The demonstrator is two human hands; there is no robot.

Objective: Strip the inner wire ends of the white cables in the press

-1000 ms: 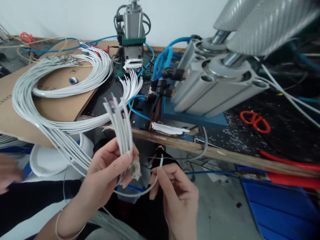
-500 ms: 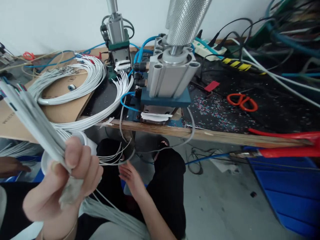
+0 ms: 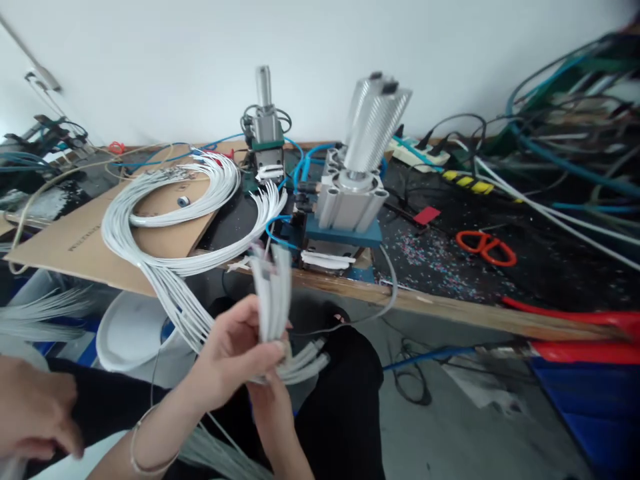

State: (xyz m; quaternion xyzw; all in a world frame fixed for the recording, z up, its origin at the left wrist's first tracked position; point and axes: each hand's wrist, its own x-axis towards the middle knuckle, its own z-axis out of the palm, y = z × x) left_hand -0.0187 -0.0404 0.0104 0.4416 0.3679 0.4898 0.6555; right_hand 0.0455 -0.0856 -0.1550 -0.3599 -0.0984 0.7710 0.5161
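Note:
My left hand (image 3: 233, 360), a bracelet on its wrist, is closed around a bundle of white cables (image 3: 273, 287) in front of the bench edge. The upper cable ends stick up out of the grip and are blurred. Just below and behind it, my right hand (image 3: 275, 400) meets the same bundle, its fingers mostly hidden by the left thumb and the cables. More white cable ends (image 3: 307, 363) bend out to the right beside both hands. Loose grey-white cables (image 3: 217, 453) lie across my lap.
A coil of white cables (image 3: 117, 230) rests on cardboard (image 3: 75, 250). Two pneumatic presses, a near one (image 3: 350, 200) and a far one (image 3: 266, 127), stand on the bench. Orange-handled scissors (image 3: 486, 248) lie at right. A white bucket (image 3: 127, 333) and another person's hand (image 3: 40, 407) are at left.
My left hand has brought the cable bundle from the left toward the middle, turning it upright. My right hand, open and reaching by the thin cables before, has come up against the bundle. The view has shifted.

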